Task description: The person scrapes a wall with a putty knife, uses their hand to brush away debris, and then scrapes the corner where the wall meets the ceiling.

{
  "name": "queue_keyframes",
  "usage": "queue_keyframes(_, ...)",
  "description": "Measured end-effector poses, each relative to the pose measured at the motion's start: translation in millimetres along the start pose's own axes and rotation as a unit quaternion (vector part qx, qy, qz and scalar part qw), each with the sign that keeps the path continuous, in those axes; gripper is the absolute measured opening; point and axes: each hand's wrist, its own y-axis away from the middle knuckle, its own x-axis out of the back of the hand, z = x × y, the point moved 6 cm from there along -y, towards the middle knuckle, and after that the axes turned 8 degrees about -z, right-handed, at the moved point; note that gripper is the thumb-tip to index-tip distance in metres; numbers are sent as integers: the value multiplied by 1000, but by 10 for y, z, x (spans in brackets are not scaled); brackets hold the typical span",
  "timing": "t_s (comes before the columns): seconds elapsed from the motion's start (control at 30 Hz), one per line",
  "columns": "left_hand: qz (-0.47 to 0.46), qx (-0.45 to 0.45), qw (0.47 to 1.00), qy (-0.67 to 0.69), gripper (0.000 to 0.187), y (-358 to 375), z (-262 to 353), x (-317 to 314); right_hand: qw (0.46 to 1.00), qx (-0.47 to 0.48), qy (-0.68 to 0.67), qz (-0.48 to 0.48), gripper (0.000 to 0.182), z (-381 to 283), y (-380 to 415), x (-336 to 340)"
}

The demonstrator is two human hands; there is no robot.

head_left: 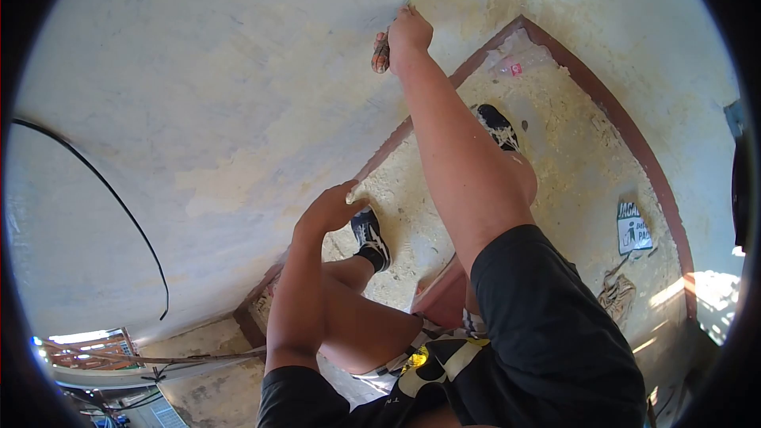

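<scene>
Right hand [411,34] grips a mottled handle [381,55], wall [222,111] open to its left, brown skirting [388,147] below it; left hand [327,210] hangs loosely open near that edge.

Up at the wall [238,71], the right hand [412,32] grips a handle [380,55]; the left hand [329,210], loose and empty, is near a shoe [370,235]. A sign [634,231] lies right, a cable [116,195] left.
</scene>
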Motion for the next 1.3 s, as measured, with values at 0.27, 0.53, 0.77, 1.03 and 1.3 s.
queue_keyframes(0.27, 4, 15, 1000, 22, 63, 70, -97, -28, 999, -22, -33, -8, 19, 28, -7, -22)
queue_keyframes(0.53, 6, 12, 999, 52, 65, 165, -172, -84, 966, -158, -188, 85, 32, 432, -728, 386)
queue_keyframes(0.77, -1, 26, 999, 38, 64, 237, 130, 107, 998, 14, 37, 38, 38, 248, 175, -1)
queue_keyframes(1.03, 16, -29, 999, 9, 60, 77, 234, 72, 1000, -4, 19, 21, 33, 180, -74, 5)
queue_keyframes(1.3, -3, -22, 999, 26, 63, 46, 282, 34, 998, -23, -29, 49, 32, 321, 46, 9)
